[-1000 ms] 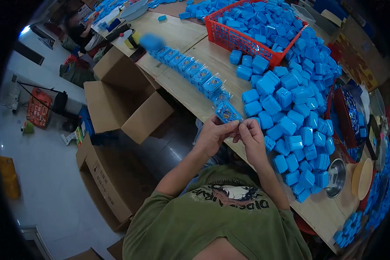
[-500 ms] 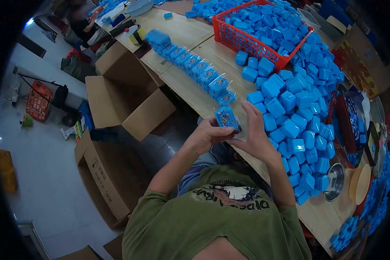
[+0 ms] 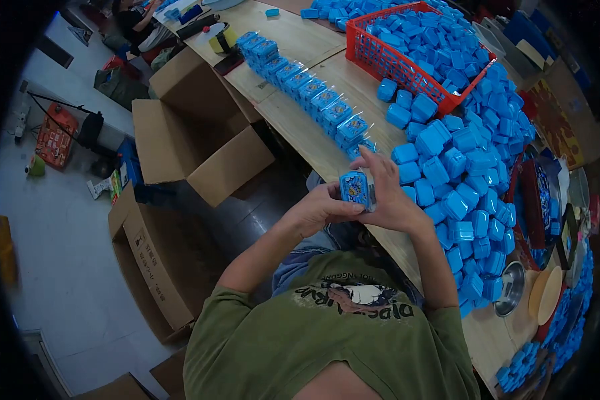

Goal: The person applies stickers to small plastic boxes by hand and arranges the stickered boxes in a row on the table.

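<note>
A small blue plastic box (image 3: 355,189) with a colourful printed top is held upright in front of my chest, at the table edge. My left hand (image 3: 325,208) grips its left side and lower edge, thumb across the front. From the right, my right hand (image 3: 395,203) closes round the box, its thumb side at the lower right edge and its fingers bent above. What the right fingertips pinch is partly hidden. Just beyond my hands begins a long row of stacked printed blue boxes (image 3: 311,91), with clear film edges sticking out. To the right lies a heap of plain blue boxes (image 3: 455,163).
A red plastic basket (image 3: 407,70) full of blue pieces stands behind the heap. Open cardboard boxes (image 3: 210,123) sit on the floor at left. A metal bowl (image 3: 510,288) rests at the table's right. Another person (image 3: 137,25) sits at the far left.
My right fingers have bent in closer over the printed box, and the box has turned more upright. The whole view has shifted slightly.
</note>
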